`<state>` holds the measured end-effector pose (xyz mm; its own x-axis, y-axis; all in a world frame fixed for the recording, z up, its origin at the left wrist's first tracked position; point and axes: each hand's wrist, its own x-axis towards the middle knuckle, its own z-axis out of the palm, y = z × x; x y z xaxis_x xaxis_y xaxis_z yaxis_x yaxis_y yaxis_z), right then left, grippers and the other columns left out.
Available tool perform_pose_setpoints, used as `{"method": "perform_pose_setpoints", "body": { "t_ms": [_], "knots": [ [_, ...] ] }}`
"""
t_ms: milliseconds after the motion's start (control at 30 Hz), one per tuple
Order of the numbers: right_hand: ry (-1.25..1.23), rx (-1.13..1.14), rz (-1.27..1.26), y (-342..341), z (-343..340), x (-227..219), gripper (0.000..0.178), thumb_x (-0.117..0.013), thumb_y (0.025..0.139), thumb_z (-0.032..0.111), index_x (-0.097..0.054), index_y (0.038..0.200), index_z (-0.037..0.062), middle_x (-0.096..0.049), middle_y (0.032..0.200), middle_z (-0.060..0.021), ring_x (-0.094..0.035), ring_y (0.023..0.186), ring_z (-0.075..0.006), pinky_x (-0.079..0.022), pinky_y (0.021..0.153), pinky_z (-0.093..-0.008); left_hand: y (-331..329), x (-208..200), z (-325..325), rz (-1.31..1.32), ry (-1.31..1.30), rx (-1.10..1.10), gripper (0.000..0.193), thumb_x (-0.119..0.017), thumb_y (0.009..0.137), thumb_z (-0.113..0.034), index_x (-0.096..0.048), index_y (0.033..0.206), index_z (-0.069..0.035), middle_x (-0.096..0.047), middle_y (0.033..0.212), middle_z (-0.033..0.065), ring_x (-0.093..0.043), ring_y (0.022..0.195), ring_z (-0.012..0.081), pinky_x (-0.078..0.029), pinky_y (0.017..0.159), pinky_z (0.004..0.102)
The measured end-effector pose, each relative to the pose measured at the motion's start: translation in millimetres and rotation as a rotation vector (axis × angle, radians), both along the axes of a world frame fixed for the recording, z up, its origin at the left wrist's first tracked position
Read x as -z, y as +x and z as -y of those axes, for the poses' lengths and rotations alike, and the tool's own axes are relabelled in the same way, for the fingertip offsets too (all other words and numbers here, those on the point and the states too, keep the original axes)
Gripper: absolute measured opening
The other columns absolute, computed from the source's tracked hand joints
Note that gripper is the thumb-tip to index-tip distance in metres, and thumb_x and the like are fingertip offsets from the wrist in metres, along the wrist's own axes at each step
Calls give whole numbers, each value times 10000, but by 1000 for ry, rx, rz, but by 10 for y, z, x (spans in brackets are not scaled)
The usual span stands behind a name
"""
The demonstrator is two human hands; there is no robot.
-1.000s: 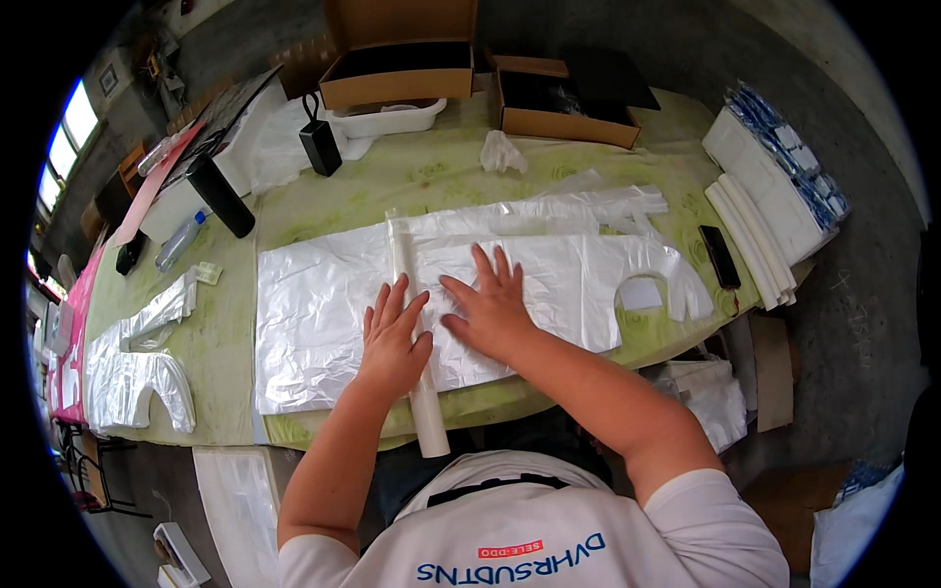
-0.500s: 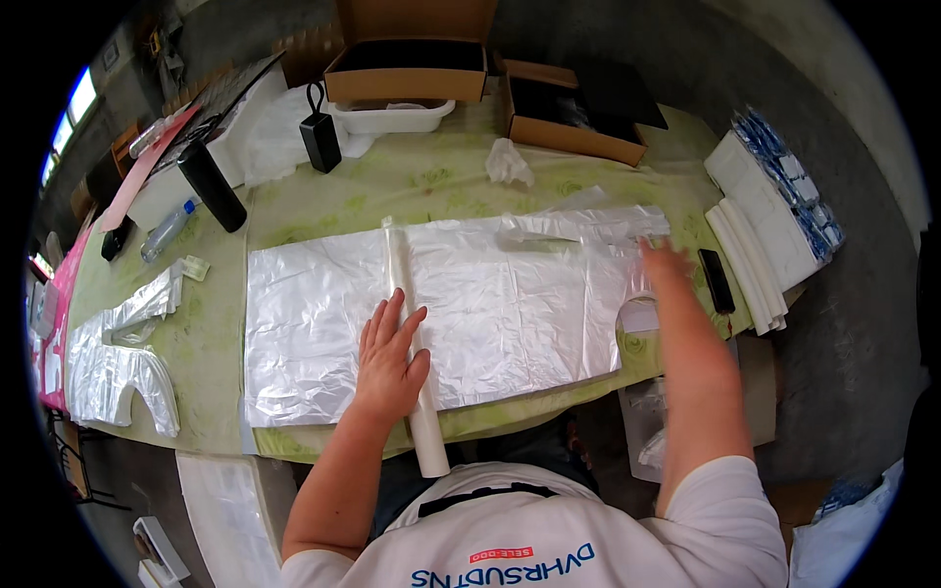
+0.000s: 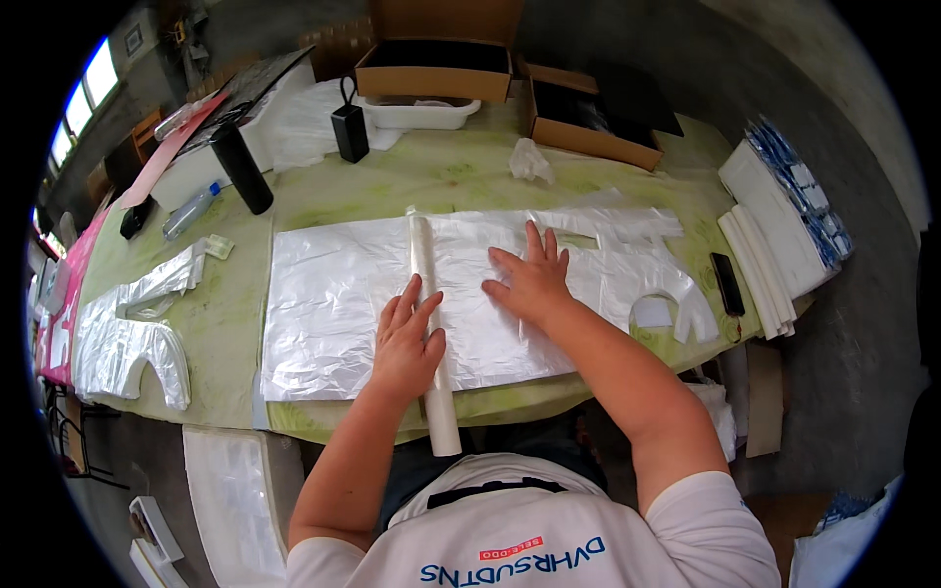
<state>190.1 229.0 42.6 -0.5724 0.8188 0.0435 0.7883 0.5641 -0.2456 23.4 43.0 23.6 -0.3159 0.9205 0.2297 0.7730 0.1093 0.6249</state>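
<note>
A long thin white plastic garment [image 3: 333, 304] lies flat on the table, with a curved cut-out and strap-like ends at its right. Across it, running away from me, lies a pale roll [image 3: 443, 412] whose near end juts past the table's front edge. My left hand [image 3: 410, 338] rests on the roll with its fingers stretched out. Flat on the plastic to the right of the roll, my right hand [image 3: 534, 279] has its fingers spread and holds nothing. A second, folded plastic garment [image 3: 137, 328] with a similar curved cut-out is at the far left.
Along the back stand a black power bank [image 3: 349, 132], a white tray [image 3: 421, 115] and cardboard boxes [image 3: 593, 142]. A black cylinder [image 3: 240, 171] and bottle [image 3: 191, 213] are back left. A phone [image 3: 726, 284], pale rolls [image 3: 757, 269] and blue-white packets [image 3: 799, 196] are at right.
My right hand has come left from the garment's right end and now lies flat on its middle. The right end has spread out, showing more cut-out. My left hand stays on the roll.
</note>
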Motion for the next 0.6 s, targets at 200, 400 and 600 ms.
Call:
{"method": "perform_pose_setpoints", "body": {
  "t_ms": [200, 400, 600],
  "knots": [
    [-11, 312, 86, -188, -523, -35, 821, -612, 871, 691, -417, 1563, 294, -113, 1706, -144, -97, 1560, -404, -152, 1209, -658, -39, 18, 57, 1, 47, -18, 526, -588, 910, -219, -578, 1431, -148, -372, 1616, 151, -385, 1428, 400, -307, 1203, 471],
    [-48, 543, -214, 974, -1590, 32, 908, -616, 877, 672, -339, 1601, 200, -197, 1677, -186, -211, 1531, -406, -273, 1196, -590, -31, 46, 41, 26, 59, -10, 529, -592, 906, -219, -580, 1430, -150, -379, 1613, 140, -410, 1410, 377, -324, 1191, 461],
    [117, 469, -61, 1162, -1199, -310, 781, -710, 873, 481, -435, 1539, 180, -282, 1619, -240, -307, 1470, -424, -327, 1185, -500, -58, 32, 76, 28, 62, -25, 532, -590, 901, -220, -580, 1430, -156, -374, 1617, 133, -412, 1408, 375, -327, 1186, 460]
  ]
}}
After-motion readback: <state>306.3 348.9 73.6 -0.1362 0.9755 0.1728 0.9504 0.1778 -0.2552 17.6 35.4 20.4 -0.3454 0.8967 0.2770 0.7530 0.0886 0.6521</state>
